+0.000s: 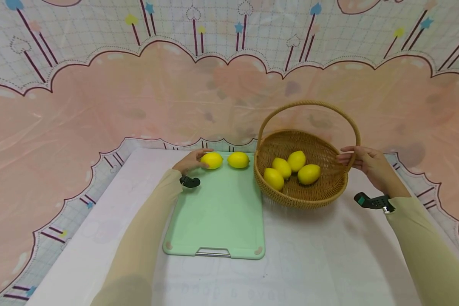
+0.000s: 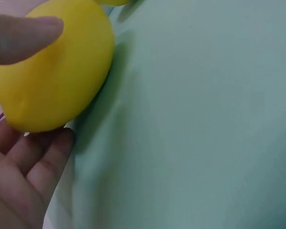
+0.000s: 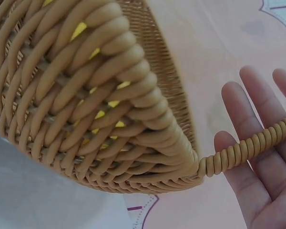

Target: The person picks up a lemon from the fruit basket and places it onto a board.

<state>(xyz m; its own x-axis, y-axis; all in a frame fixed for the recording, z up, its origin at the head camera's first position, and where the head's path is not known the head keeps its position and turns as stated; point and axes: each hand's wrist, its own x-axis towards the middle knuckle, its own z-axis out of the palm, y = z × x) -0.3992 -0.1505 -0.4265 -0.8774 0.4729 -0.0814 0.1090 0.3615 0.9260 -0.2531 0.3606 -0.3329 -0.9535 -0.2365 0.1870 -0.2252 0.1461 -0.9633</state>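
Lemon (image 1: 212,161), held by left fingers (image 2: 52,162) at the board's (image 1: 218,212) far-left corner, could roll off if the grip slips; straight right fingers (image 3: 240,109) meet the basket's (image 1: 290,199) handle (image 1: 310,103).

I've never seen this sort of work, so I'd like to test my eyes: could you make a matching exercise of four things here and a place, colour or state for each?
Things:
1. Board
2. Basket
3. Left fingers
4. Right fingers

Descriptions:
A. At the woven handle
B. Woven, with four lemons inside
C. Gripping one lemon
D. Pale green

Pairs: 1-D, 2-B, 3-C, 4-A
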